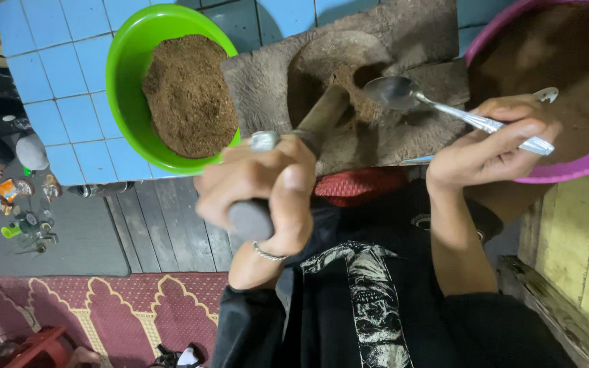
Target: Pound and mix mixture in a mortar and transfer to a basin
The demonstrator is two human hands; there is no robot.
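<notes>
My left hand (257, 187) grips a stone pestle (294, 160) whose tip reaches into the hollow of a rough stone mortar slab (410, 34) on the blue tiled counter. Brown ground powder (349, 85) lies in that hollow. My right hand (489, 146) holds a metal spoon (438, 102) by its handle, its empty bowl resting at the hollow's right edge. A ring is on my left hand and a thin bracelet is on my left wrist.
A green bowl (127, 68) heaped with brown powder (189, 95) stands left of the mortar. A purple basin (584, 167) of darker brown material sits at the right. A red cloth (359, 184) lies under the slab's front edge. Below are wooden floorboards, a patterned red carpet and small clutter at left.
</notes>
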